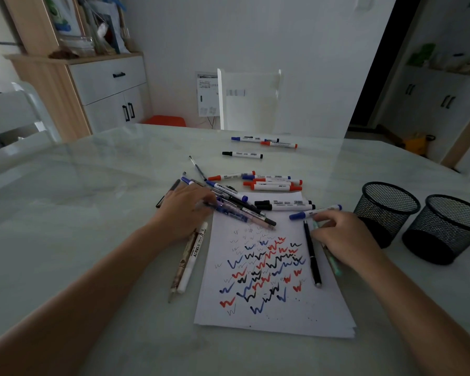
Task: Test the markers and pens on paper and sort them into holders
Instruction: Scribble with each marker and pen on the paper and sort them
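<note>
Two hands work over the table, and I read it from the near edge outward. Closest is the paper, filled with red, blue and black squiggles, so I judge testing largely done.

Along its 3 o'clock edge lies a black pen. Just beside that is a teal pen, with its long axis running from 11 to 5 o'clock. The right hand sits over the teal pen, fingers curled and seemingly pinching its upper end.

At 9 o'clock from it, across the sheet, the left hand rests on the pile of pens. Whether it grips one I cannot tell.

What matters is the drop. The first holder stands near the right hand at its 2 o'clock, and the second holder is just beyond at 3 o'clock. Both are well apart from the left hand, so I judge this delivery belongs to the right.

Farther off at 12 o'clock, three markers lie apart.
</note>
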